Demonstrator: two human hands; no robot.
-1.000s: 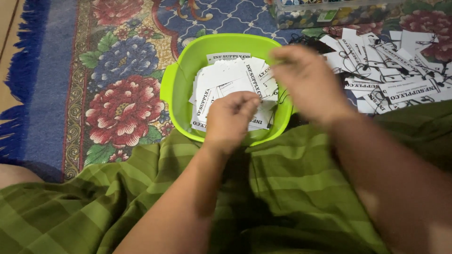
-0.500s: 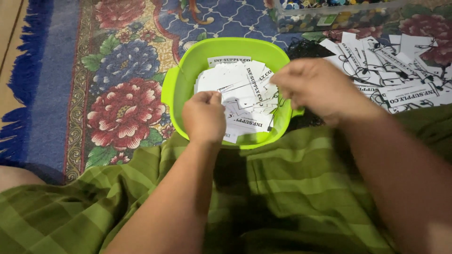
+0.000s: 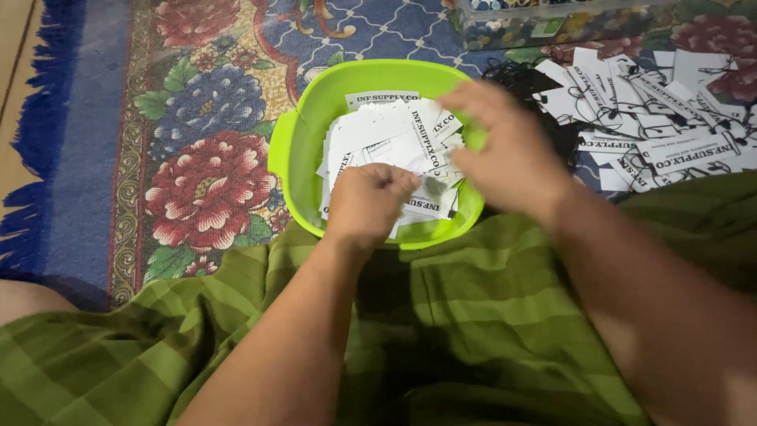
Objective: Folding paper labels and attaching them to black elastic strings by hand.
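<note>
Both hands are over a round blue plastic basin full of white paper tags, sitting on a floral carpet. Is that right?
Not quite: the head view shows the round plastic basin is lime green, not blue. The rest holds: left hand and right hand are over it, white paper tags fill it, and it sits on the floral carpet.

There was one lime-green plastic basin [image 3: 292, 150], set at about twelve o'clock from the person's lap. Two hands were over it: one left hand [image 3: 367, 201] and one right hand [image 3: 505, 154]. The white printed paper tags in the basin [image 3: 394, 134] lay overlapped in a heap; roughly a dozen showed, and an exact count could not be made. A second heap of white tags on the rug [image 3: 662, 118], at about two o'clock, held a dozen or more, tangled with black strings. One clear container [image 3: 552, 24] stood at one o'clock. One flowered rug [image 3: 197, 118] lay beneath, and one green striped cloth [image 3: 473, 331] covered the lap.
</note>
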